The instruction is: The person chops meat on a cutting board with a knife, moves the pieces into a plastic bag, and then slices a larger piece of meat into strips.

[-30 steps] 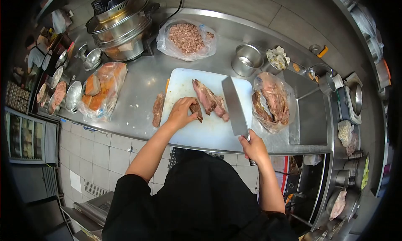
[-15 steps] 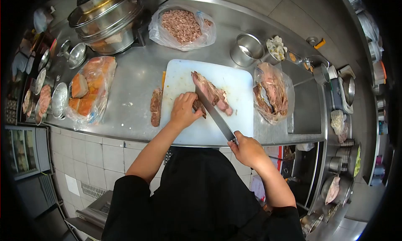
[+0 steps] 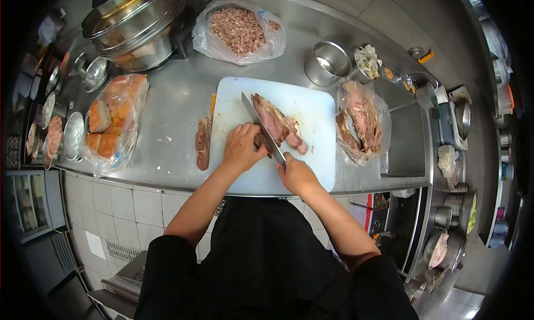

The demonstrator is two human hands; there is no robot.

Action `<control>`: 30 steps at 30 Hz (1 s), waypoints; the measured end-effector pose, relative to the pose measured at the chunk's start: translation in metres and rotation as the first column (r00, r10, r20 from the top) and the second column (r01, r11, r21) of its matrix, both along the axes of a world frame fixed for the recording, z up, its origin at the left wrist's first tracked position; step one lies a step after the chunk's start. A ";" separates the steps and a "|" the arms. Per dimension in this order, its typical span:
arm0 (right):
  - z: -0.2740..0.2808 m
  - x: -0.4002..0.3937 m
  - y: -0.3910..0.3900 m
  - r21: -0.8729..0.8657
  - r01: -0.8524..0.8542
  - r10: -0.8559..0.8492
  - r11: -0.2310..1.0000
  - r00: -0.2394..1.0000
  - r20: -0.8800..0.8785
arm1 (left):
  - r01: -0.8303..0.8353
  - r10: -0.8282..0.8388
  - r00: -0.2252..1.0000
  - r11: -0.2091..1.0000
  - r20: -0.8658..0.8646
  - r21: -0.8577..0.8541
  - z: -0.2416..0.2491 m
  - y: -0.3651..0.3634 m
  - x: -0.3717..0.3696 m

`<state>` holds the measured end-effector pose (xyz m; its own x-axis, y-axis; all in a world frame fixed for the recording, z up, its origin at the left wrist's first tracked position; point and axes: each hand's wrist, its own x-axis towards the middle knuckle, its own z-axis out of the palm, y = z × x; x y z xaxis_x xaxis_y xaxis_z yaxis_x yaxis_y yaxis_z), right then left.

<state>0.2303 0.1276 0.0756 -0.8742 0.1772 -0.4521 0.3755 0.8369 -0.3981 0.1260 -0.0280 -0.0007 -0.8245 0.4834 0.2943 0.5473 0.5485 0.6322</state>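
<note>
On the white cutting board (image 3: 306, 170) lies a large piece of meat (image 3: 278, 122). My right hand (image 3: 297, 174) is closed round the handle of a long knife (image 3: 262, 125), whose blade slants up and left along the meat's left side. Left of the blade, my left hand (image 3: 241, 149) has its fingers curled on a smaller dark piece of meat (image 3: 259, 140), partly hidden under them. A long strip of meat (image 3: 203, 144) rests beside the board's left edge.
Bagged chopped meat (image 3: 236, 33) sits at the back, near a steel pot (image 3: 327, 64). Bagged meat (image 3: 361, 122) lies right of the board, before a sink (image 3: 405, 142). Bread-like blocks in plastic (image 3: 114, 120) lie left. Stacked steel pans (image 3: 136, 31) stand back left.
My right hand has moved up and left with the knife, so the blade reaches farther past the meat. My left hand stays on the smaller piece. The view has shifted slightly.
</note>
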 end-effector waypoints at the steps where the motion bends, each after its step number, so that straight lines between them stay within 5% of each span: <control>1: -0.005 -0.001 0.004 -0.027 -0.031 0.030 0.999 0.999 -0.025 | -0.001 0.001 1.000 1.000 -0.003 0.013 -0.001 0.000 0.001; 3: 0.006 -0.005 0.012 -0.051 -0.053 0.049 0.997 0.997 -0.066 | 0.009 -0.008 1.000 1.000 -0.021 0.028 0.000 0.000 0.005; 5: 0.045 -0.019 0.016 -0.286 0.143 -0.081 0.947 0.973 0.216 | 0.026 -0.026 1.000 0.999 -0.015 0.026 0.002 -0.004 0.006; 6: 0.047 -0.018 0.017 -0.290 0.133 -0.075 0.948 0.976 0.204 | 0.020 -0.020 0.999 0.999 -0.028 0.024 0.000 -0.006 0.005; 9: 0.046 -0.002 0.022 -0.234 0.116 -0.097 0.965 0.991 0.091 | 0.001 0.001 1.000 0.999 -0.026 0.048 -0.009 -0.006 0.004; 11: 0.043 0.008 0.027 -0.054 -0.055 0.052 0.997 0.997 -0.057 | -0.010 0.011 1.000 0.995 -0.004 0.094 -0.012 -0.006 0.003; 17: 0.078 0.032 0.031 0.007 -0.158 0.155 0.987 0.977 0.144 | -0.017 0.022 0.999 0.993 -0.044 0.115 -0.008 -0.004 0.004; 30: -0.013 -0.020 0.013 -0.077 -0.076 0.070 0.994 0.995 -0.071 | -0.007 0.010 0.999 0.998 -0.050 0.065 -0.004 -0.001 0.007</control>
<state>0.2101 0.1410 0.0628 -0.9127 0.0776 -0.4013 0.2843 0.8259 -0.4869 0.1329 -0.0285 -0.0045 -0.8120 0.4548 0.3659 0.5745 0.5121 0.6385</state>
